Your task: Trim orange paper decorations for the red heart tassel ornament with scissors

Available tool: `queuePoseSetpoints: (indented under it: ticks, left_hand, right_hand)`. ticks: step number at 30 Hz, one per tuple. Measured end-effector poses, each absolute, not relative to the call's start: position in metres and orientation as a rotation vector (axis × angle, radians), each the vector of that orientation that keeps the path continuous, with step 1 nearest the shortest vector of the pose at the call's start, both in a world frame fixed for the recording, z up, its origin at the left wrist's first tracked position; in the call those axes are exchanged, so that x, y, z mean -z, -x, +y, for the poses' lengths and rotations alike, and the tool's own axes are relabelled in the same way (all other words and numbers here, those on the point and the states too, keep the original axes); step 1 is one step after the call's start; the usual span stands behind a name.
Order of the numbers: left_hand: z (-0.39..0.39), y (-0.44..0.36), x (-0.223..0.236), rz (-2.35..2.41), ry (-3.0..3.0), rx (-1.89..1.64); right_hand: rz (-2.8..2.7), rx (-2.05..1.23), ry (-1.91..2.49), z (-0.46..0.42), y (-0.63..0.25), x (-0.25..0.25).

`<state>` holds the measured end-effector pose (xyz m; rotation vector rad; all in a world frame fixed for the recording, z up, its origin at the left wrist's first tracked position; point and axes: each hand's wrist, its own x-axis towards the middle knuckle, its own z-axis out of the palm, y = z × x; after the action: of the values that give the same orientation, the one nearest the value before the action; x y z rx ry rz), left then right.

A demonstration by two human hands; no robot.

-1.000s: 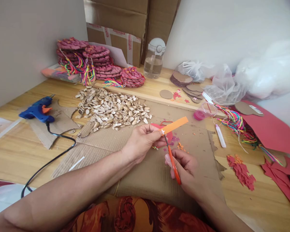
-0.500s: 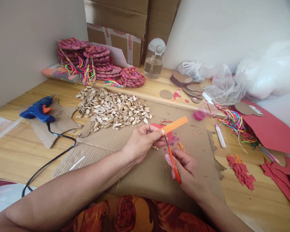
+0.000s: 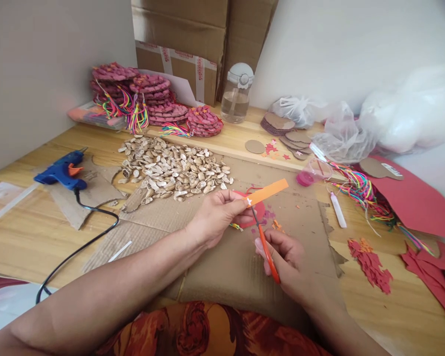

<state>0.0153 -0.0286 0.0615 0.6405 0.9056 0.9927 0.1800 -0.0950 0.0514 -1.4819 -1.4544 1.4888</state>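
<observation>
My left hand (image 3: 222, 212) pinches one end of an orange paper strip (image 3: 270, 191), where a small white star shape shows beside the thumb. My right hand (image 3: 284, 259) is closed around the handles of orange-handled scissors (image 3: 267, 252). The scissor blades point up at the strip's lower edge, close to the left fingertips; whether they are cutting into the paper I cannot tell. Beneath the strip lies a red round piece (image 3: 257, 215), partly hidden by my left hand. Purple and orange paper scraps (image 3: 277, 226) are scattered on the cardboard sheet (image 3: 222, 272) below my hands.
Peanut shells (image 3: 178, 168) are heaped left of centre. A blue glue gun (image 3: 61, 170) lies at the left with its cord. Behind stand stacked pink discs (image 3: 159, 111) with tassels and a water bottle (image 3: 237, 94). Red paper pieces (image 3: 371, 267) and colourful cords (image 3: 359, 185) lie right.
The strip and scissors stay almost in place against each other. The blades sit very slightly differently at the strip's edge, and the whole view has shifted a little.
</observation>
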Motion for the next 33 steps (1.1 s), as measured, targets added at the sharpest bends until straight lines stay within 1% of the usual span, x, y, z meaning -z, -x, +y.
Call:
queuePoseSetpoints:
  ticks: [14, 33]
  left_hand:
    - [-0.017, -0.003, -0.065, 0.888, -0.685, -0.902]
    - [-0.027, -0.011, -0.059, 0.822, -0.651, -0.924]
  right_hand:
    - [-1.469, -1.545, 1.463, -0.092, -0.189, -0.058]
    - [-1.476, -1.501, 1.430, -0.093, -0.183, -0.054]
